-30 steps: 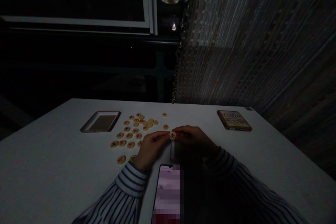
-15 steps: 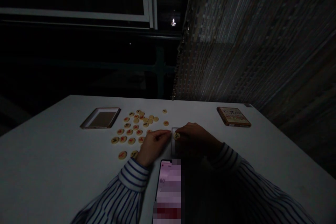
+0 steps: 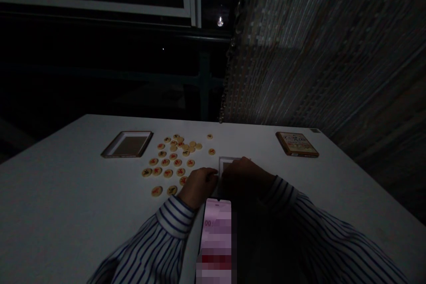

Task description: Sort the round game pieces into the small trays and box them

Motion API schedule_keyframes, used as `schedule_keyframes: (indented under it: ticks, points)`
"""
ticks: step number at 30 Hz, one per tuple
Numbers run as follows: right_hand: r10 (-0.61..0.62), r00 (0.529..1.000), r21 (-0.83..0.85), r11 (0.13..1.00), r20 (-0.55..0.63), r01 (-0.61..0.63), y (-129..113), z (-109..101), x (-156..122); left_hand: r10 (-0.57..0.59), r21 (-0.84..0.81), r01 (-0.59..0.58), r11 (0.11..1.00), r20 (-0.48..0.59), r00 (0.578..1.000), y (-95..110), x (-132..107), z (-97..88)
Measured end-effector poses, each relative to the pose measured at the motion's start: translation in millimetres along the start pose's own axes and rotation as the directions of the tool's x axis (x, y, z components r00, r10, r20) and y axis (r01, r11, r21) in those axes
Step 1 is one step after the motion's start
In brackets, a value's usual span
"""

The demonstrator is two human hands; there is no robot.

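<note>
A small pale tray lies in front of me, partly covered by my hands. My left hand is closed, thumb and fingertips pinching the tray's left edge. Over the tray's inside, my right hand points down with its fingers curled together; what they hold, if anything, is hidden in shadow. Left of the tray, several round wooden xiangqi pieces with red or black characters are scattered, some showing blank faces. Single pieces lie apart, one just beyond my left fingertips.
A phone with a lit pink screen lies below my hands. An open box half stands at the far left of the white table, and a printed box lid at the far right. Behind hangs a string curtain.
My right hand has lowered into the tray, and the xiangqi piece seen at its fingertips is now out of sight. My left hand has shifted slightly down along the tray's edge.
</note>
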State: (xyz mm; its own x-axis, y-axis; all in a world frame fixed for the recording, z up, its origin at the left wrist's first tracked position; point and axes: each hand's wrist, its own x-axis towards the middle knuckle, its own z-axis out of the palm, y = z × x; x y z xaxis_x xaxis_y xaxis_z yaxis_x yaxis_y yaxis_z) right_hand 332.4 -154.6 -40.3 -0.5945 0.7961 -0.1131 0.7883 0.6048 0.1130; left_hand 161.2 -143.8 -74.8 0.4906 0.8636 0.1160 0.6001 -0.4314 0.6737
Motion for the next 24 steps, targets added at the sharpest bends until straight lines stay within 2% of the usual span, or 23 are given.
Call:
schedule_keyframes:
  ticks: [7, 17, 24]
  points:
    - [-0.004, 1.000, -0.019, 1.000, 0.013, 0.004, -1, 6, 2, 0.047, -0.008, -0.047, 0.999, 0.012, 0.999, -4, 2, 3.3]
    - [-0.040, 0.999, 0.042, 0.998, -0.029, 0.041, 3, 3, 0, 0.001, -0.044, -0.001, 0.999, 0.000, 1.000, -2, 1, 2.5]
    - [-0.069, 0.995, 0.030, 0.997, -0.068, 0.071, 6, 17, 3, 0.030, -0.066, -0.029, 0.997, 0.019, 0.999, -2, 1, 2.3]
